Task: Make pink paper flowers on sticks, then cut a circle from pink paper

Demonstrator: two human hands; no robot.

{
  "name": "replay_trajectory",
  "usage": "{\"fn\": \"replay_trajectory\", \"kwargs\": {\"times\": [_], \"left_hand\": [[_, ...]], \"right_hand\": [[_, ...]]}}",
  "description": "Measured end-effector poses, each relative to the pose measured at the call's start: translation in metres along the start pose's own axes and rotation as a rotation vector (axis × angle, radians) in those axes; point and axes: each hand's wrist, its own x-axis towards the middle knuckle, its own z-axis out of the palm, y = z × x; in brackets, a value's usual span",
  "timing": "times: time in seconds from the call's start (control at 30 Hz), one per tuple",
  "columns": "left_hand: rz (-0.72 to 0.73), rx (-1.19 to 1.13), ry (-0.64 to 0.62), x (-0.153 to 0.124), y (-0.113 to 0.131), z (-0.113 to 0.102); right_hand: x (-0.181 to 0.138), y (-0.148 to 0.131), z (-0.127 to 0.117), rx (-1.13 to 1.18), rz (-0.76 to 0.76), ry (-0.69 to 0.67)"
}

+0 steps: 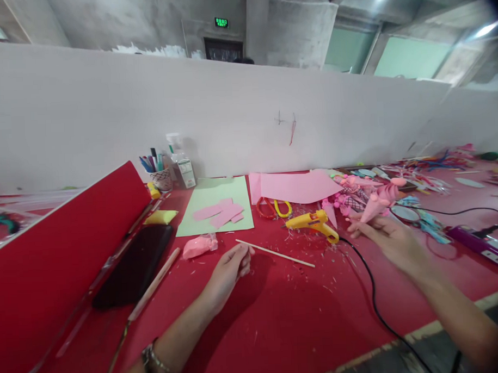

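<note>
My right hand pinches a pink paper cone by its pointed lower end. The cone has a spiral of layered paper at its top and small pink balls on it. My left hand is closed over the red table, thumb against the fingers; what it holds, if anything, is hidden. Just beyond its fingertips lies a thin wooden stick. A yellow glue gun rests on its side between my hands. Left of my left hand sits a pink lump in a clear wrapper.
Pink paper strips lie on a pale green sheet. Beyond the glue gun are scissors and a pink sheet. A black phone lies left, a purple power strip right. The glue gun's black cord runs off the front edge.
</note>
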Motion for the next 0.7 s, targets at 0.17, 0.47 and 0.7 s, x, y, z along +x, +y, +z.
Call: {"fn": "replay_trajectory", "kwargs": {"times": [0.17,0.47,0.7], "left_hand": [[0.003,0.007,-0.016,0.0,-0.001,-0.001],[-0.012,0.017,0.0,-0.001,0.003,0.001],[-0.005,0.027,-0.003,-0.001,0.002,0.0]], "right_hand": [[0.019,0.047,-0.031,-0.334,0.135,-0.124],[0.011,0.076,-0.052,-0.766,0.155,-0.048],[0.018,0.086,-0.052,-0.964,0.226,-0.02]]}}
